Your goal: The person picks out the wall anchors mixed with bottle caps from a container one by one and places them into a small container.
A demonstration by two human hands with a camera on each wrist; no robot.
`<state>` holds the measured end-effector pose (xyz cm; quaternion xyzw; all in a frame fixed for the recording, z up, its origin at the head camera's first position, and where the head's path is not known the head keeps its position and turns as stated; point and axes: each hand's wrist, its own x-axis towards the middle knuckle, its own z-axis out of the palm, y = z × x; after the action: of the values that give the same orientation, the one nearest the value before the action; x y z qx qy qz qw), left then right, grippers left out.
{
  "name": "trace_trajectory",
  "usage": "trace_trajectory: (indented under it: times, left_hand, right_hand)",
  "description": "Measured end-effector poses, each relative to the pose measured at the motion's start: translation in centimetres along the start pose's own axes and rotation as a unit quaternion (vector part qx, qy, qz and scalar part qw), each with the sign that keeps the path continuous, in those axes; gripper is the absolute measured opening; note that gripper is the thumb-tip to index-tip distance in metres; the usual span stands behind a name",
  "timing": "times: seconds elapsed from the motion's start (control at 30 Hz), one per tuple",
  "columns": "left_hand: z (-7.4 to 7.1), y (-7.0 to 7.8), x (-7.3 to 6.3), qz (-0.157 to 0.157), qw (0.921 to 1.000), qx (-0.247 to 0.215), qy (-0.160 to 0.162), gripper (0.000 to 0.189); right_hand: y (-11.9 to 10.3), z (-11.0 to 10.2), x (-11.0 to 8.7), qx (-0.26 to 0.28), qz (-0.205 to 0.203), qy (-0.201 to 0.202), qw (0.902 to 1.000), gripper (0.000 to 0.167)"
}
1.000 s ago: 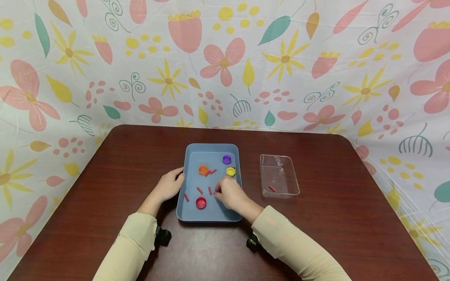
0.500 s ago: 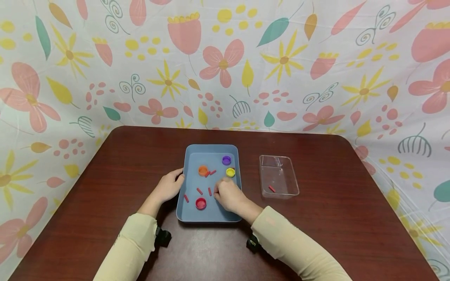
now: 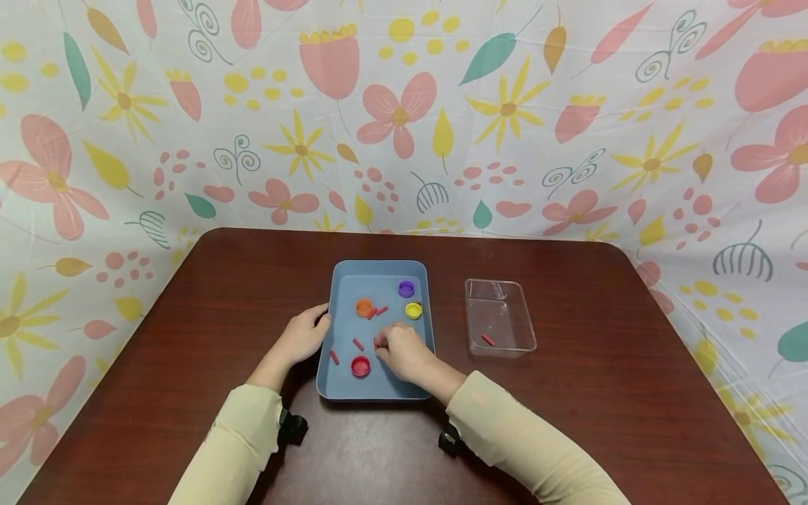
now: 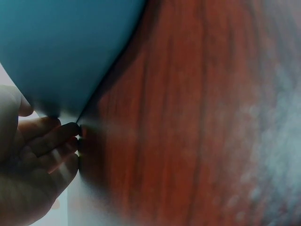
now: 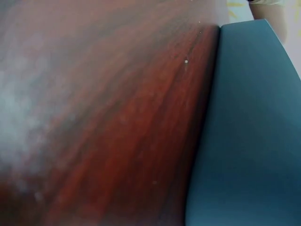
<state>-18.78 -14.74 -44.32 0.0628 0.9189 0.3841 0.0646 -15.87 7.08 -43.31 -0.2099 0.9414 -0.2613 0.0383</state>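
A blue tray lies on the table in the head view. My left hand holds its left side, thumb at the rim; in the left wrist view the fingers lie against the tray's outer wall. Inside the tray my right hand pinches at a small red stick, mostly hidden by the fingertips. Several more such sticks lie about: one red stick and another red stick near the red ring-shaped cap, others by the orange cap. The right wrist view shows no fingers.
Along the tray's right side sit a purple cap and a yellow cap. A clear plastic box stands right of the tray with one red stick in it. A floral cloth hangs behind the brown table.
My right hand has shifted slightly left within the tray, over the red stick that lay beside it. A stick at its fingertips is out of sight. The left hand stays on the tray.
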Motion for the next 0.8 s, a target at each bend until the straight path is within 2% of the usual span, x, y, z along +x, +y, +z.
trace_trajectory:
  times: [0.1,0.2,0.5,0.8]
  left_hand:
    - [0.01,-0.02,0.0,0.0,1.0,-0.003,-0.001,0.047]
    - [0.02,-0.02,-0.02,0.0,1.0,-0.004,-0.002,0.047]
    - [0.0,0.01,-0.08,-0.002,1.0,-0.006,-0.002,0.048]
    - [0.03,0.07,-0.08,-0.004,0.9999,-0.008,-0.004,0.047]
  right_hand:
    - [0.18,-0.16,0.04,0.056,0.008,-0.018,0.9983,0.007]
    - [0.37,-0.49,-0.01,0.086,0.021,-0.034,0.9955,0.01]
    - [0.67,-0.76,-0.25,0.042,0.012,-0.035,0.9984,0.01]
    - [0.64,-0.77,-0.32,0.04,0.016,-0.033,0.9985,0.003]
